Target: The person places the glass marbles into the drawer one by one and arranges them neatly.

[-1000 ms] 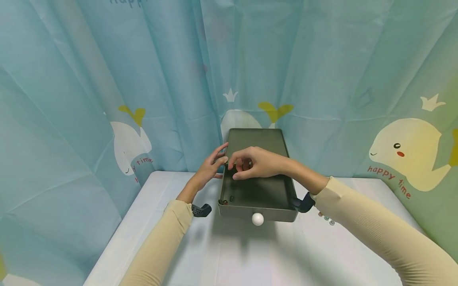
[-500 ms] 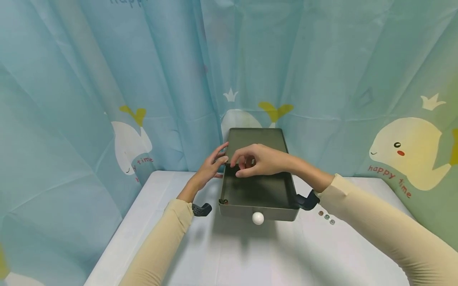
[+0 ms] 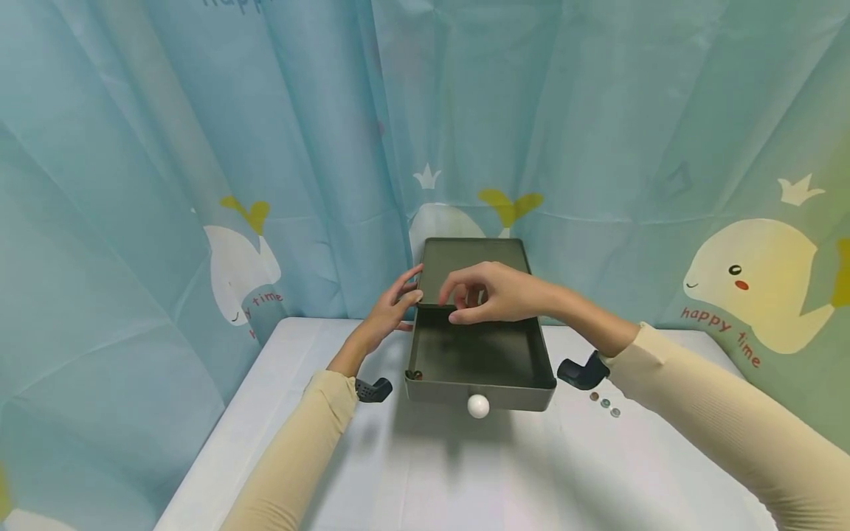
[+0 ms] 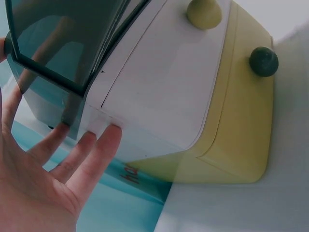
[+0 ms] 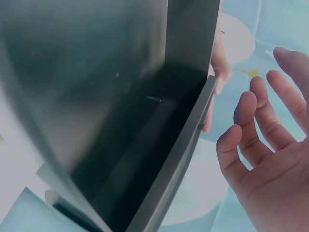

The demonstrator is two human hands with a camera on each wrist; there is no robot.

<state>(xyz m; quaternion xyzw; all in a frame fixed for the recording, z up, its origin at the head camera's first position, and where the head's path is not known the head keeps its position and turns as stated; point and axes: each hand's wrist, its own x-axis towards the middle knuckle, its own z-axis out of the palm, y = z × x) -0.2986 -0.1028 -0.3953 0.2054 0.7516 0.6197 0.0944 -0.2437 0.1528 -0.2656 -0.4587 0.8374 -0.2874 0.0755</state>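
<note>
Left hand (image 3: 384, 313), fingers extended, touches cabinet (image 3: 465, 253) behind drawer (image 3: 438, 394); steady pressure there seems wise. Right hand (image 3: 499, 292), loosely curled, empty, above drawer's rear; should avoid knocking it.

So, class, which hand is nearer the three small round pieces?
Right. The right hand hovers above the drawer unit, left of the pieces; the left hand is farther left, touching the unit's side.

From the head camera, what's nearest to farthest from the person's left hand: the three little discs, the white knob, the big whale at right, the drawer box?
From the left hand:
1. Drawer box: right at its fingertips.
2. White knob: on the open drawer's front.
3. Three little discs: on the table, right of the box.
4. Big whale: curtain, far right.
</note>
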